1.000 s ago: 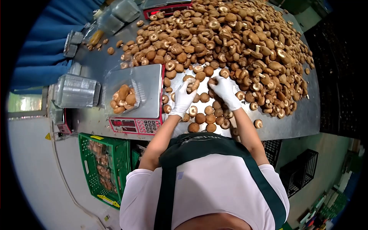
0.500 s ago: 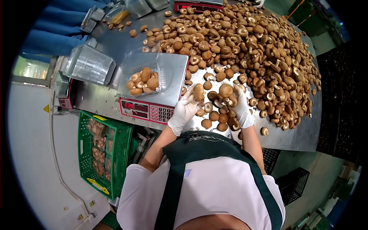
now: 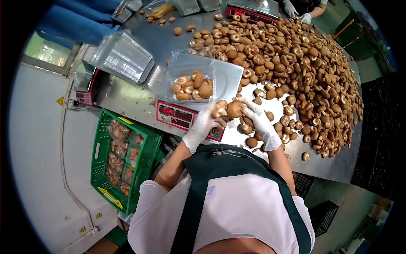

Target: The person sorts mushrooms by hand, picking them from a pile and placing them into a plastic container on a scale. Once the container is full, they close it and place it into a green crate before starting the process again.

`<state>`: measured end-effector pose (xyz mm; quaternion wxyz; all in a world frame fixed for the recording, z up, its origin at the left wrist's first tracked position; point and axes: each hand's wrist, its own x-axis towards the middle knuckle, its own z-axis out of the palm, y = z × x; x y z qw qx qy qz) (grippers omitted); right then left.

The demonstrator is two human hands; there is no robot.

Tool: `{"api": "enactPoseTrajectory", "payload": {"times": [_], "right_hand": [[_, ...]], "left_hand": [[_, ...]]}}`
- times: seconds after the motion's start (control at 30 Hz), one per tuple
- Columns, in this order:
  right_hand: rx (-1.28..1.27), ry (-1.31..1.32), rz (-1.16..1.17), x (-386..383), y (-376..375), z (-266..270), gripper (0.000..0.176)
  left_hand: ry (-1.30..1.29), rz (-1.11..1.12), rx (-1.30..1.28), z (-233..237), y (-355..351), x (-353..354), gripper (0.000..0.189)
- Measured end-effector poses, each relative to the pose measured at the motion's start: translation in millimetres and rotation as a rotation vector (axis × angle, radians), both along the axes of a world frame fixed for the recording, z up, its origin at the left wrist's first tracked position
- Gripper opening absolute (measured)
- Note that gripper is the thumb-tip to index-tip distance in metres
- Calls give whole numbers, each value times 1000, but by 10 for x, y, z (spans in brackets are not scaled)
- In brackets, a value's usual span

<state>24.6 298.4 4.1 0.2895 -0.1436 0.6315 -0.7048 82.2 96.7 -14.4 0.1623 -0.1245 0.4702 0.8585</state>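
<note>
My left hand (image 3: 202, 128), in a white glove, is closed on a shiitake mushroom (image 3: 219, 109) just past the scale's front right corner. Close beside it, my gloved right hand (image 3: 260, 122) grips another shiitake (image 3: 234, 109) between thumb and fingers, with more brown caps under its palm. Left of both hands, a clear plastic punnet (image 3: 169, 91) with its lid raised rests on the scale's metal plate (image 3: 230, 78) and holds several mushrooms (image 3: 192, 86). The red scale panel (image 3: 175, 116) glows with digits, and my left hand partly covers its keypad.
A large shiitake heap (image 3: 292, 63) covers the table's right side, with loose ones near my right hand. Stacked clear punnets (image 3: 122, 57) stand left of the scale. A green crate (image 3: 144, 152) with packed punnets sits below. Another person's gloved hands (image 3: 297, 12) and a second scale (image 3: 253, 12) are beyond.
Both hands have moved left towards the scale, and the mushrooms they hold are now side by side. The view has shifted, bringing another person's gloved hands further into sight at the top.
</note>
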Motion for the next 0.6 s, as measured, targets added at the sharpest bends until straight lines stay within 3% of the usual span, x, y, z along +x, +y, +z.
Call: {"api": "enactPoseTrajectory", "payload": {"times": [0.1, 0.17, 0.23, 0.3, 0.37, 0.4, 0.43, 0.53, 0.6], "right_hand": [[11, -70, -25, -34, -242, 144, 32], [6, -67, -58, -85, -381, 147, 32], [4, -64, -88, -121, -489, 154, 32], [-97, -195, -141, -152, -585, 166, 33], [-103, -195, -148, -193, -662, 151, 34], [-84, -192, -181, -207, -702, 150, 35], [-67, -189, -213, -230, -740, 150, 35], [-31, -172, -237, -285, -813, 178, 35], [-43, -144, -235, -307, -860, 170, 35]], "left_hand": [[136, 66, -76, 223, -413, -59, 55], [238, 239, -287, 256, -715, -120, 52], [556, 473, -825, 312, -876, -283, 51], [489, 452, -894, 350, -1027, -394, 50], [596, 148, -1851, 148, -1210, -524, 52], [478, -9, -1943, 93, -1232, -547, 54], [483, -10, -1937, 64, -1265, -559, 54], [533, 84, -1569, 52, -1321, -572, 54], [586, 165, -1622, 148, -1344, -555, 54]]}}
